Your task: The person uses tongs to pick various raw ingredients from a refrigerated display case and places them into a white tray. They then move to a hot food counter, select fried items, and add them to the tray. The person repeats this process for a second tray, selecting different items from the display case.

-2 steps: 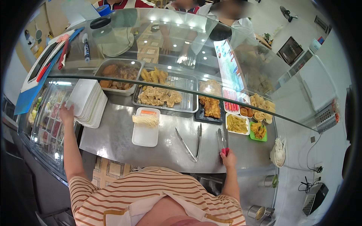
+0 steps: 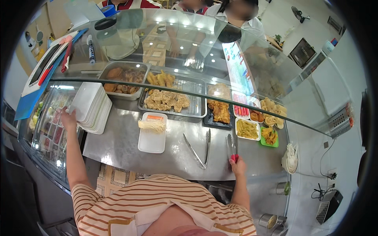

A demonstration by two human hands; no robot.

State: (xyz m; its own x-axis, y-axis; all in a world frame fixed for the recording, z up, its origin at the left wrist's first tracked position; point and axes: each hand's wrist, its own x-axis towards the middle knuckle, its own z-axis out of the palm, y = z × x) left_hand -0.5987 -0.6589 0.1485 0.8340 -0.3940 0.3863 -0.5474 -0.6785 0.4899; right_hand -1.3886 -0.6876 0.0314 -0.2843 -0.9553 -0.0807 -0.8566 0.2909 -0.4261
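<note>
My left hand (image 2: 69, 119) reaches out over the glass-topped case, beside the left edge of a tall stack of white trays (image 2: 103, 115). Its fingers are spread, and a fingertip seems to touch the stack. In my right hand (image 2: 238, 167) are tongs with red handles (image 2: 234, 157), their metal arms pointing away from me over the counter. A second pair of metal tongs (image 2: 204, 163) lies spread on the steel between them. Left of these sits a white tray (image 2: 151, 144) with pale enoki mushrooms (image 2: 152, 125) and an orange-red stick (image 2: 155, 117) on it.
A slanted glass guard (image 2: 181, 47) spans the counter's far side. Below it are a metal tray with fried pieces (image 2: 165, 101), a pan of brown stewed food (image 2: 125, 78), dark-plated fried meat (image 2: 220, 112) and a green dish (image 2: 269, 136). Several people stand beyond.
</note>
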